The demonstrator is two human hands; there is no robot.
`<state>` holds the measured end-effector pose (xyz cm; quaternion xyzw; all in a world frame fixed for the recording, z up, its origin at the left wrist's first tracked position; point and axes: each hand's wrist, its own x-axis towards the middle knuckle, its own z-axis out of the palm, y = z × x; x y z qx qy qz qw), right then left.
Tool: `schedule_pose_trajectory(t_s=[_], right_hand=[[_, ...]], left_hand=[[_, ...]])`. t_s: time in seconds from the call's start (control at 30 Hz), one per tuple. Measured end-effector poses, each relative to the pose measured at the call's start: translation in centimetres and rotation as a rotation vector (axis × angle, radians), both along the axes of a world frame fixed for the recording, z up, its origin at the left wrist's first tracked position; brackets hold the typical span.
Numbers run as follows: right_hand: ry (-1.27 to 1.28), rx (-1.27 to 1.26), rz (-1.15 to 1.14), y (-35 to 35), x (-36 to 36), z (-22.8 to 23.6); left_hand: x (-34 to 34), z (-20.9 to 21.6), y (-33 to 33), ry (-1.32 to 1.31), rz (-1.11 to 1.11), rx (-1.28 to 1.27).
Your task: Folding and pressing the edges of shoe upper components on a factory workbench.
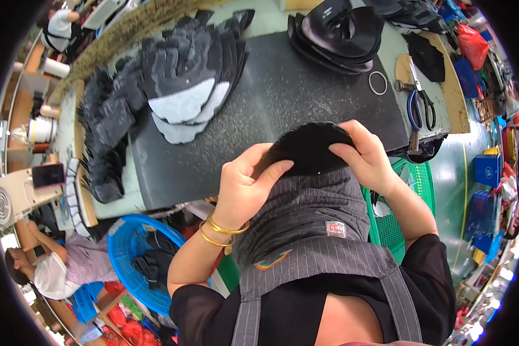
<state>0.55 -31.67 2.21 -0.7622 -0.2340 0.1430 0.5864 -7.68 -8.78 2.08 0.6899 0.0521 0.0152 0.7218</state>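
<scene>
Between both hands, just in front of my striped apron, is a curved black fabric piece (311,149) with a notched upper edge. My left hand (245,184) pinches its left end, thumb on the near face. At the opposite end, my right hand (366,154) grips it between thumb and fingers. Beyond lies a dark work board (259,98). Stacked dark shoe-upper pieces (184,63), some with pale grey lower parts, lie on its far left. Shiny black curved pieces (334,34) are piled at its far right.
Scissors (416,98) and a pale ring (378,83) lie at the right. More black pieces (106,127) line the table's left side. A blue basket (118,254) stands at lower left, a green crate (418,179) beside my right arm. Another person (57,259) is at far left.
</scene>
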Motion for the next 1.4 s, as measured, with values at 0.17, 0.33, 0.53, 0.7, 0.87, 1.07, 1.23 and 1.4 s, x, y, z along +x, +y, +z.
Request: schedule_pose_trajectory(t_s=[0.17, 0.33, 0.53, 0.7, 0.87, 1.07, 1.23, 1.4], right_hand=[[-0.036, 0.042, 0.057, 1.3, 1.4, 0.3], [-1.156, 0.061, -0.080, 1.9, 6.8, 6.8], [-1.049, -0.179, -0.165, -3.5, 17.6, 0.4], [-0.599, -0.024, -0.365, -1.1, 14.7, 1.3], [-0.351, 0.251, -0.024, 4.2, 9.7, 8.4], [-0.639, -0.036, -0.102, 5.8, 9.9, 8.0], [0.039, 0.218, -0.043, 2.7, 12.3, 6.5], [-0.915, -0.094, 0.060, 4.0, 8.4, 6.3]], left_hand=[[1.5, 1.7, 1.6, -0.150, 0.077, 0.322], [5.0, 3.4, 3.1, -0.533, 0.336, 0.428], [9.0, -0.9, 7.8, -0.360, 0.312, 0.438], [8.5, 0.2, 6.9, -0.543, 0.266, 0.806], [11.7, 6.9, 1.3, -0.655, 0.143, 0.465], [8.7, 6.5, 0.9, -0.335, -0.149, 0.173], [6.3, 4.6, 3.0, -0.187, -0.116, -0.229], [6.7, 2.4, 4.4, -0.279, 0.077, 0.228]])
